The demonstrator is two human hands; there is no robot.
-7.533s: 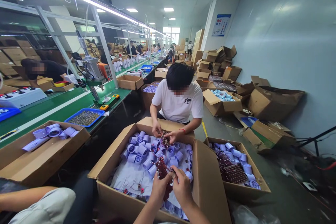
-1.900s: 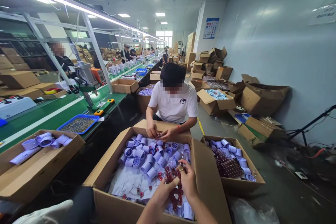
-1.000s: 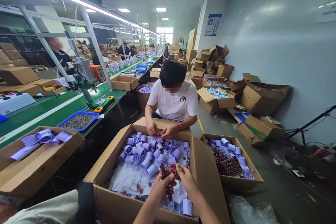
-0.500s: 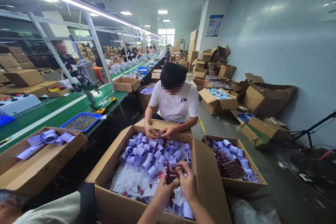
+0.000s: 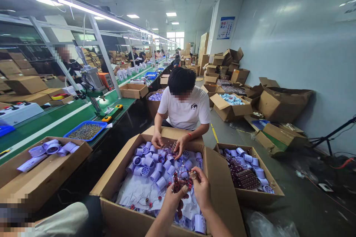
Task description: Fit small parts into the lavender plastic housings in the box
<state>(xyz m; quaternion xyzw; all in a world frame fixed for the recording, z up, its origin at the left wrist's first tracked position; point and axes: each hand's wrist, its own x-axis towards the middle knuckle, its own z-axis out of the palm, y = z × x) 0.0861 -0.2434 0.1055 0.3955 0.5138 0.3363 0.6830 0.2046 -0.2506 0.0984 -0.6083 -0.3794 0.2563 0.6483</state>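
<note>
My left hand (image 5: 171, 200) is closed around a bunch of small dark red wired circuit boards (image 5: 177, 185), some hanging below the palm. Just to its right, my right hand (image 5: 202, 189) pinches one small round wired piece (image 5: 194, 173) between thumb and fingers. Thin wires run between the two hands. Both hands are over an open cardboard box (image 5: 111, 202) holding lilac plastic cups (image 5: 160, 184) and a white sheet (image 5: 133, 190). Several red round pieces with wires (image 5: 150, 204) lie on the sheet.
Opposite sits a co-worker (image 5: 183, 107), both hands over the box with dark red board panels (image 5: 175, 147). A second box (image 5: 258, 196) with lilac cups stands at right, another box (image 5: 50, 170) at left. Beyond are a blue tray (image 5: 104, 123) and a green workbench (image 5: 126, 103).
My right hand has moved slightly up and right from the left, drawing a small wired piece away from the bunch. The co-worker's hands have spread apart, lower over the cups.
</note>
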